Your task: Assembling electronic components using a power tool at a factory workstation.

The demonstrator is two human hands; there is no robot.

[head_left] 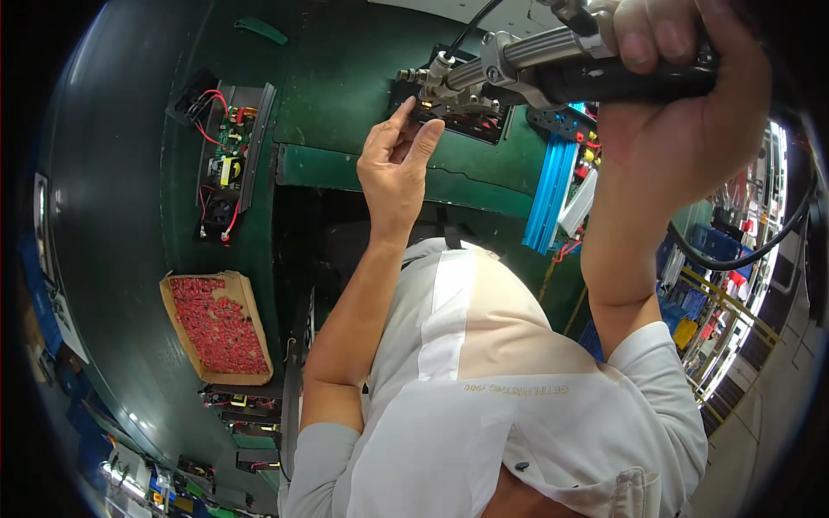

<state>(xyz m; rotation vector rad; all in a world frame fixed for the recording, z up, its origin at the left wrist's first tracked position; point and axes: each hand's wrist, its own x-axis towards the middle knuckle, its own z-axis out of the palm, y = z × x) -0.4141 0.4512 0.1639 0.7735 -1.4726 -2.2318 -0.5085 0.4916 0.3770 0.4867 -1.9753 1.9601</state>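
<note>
On the left side of the green bench (129,216) lies a cardboard box of small red parts (218,326), and far of it an open unit with a green circuit board and red wires (226,164) that looks already populated. Near the middle, the left hand (395,164) is half open, its fingertips pinching or steadying something small at the black assembly (462,121); I cannot tell what exactly. The right hand (682,95) is closed around a powered screwdriver (553,69), whose tip reaches this assembly. So the fastening seems to be in progress, not finished. On the right stands a blue ribbed heat sink (551,194), and beyond it a workshop floor with blue crates (691,302).
</note>
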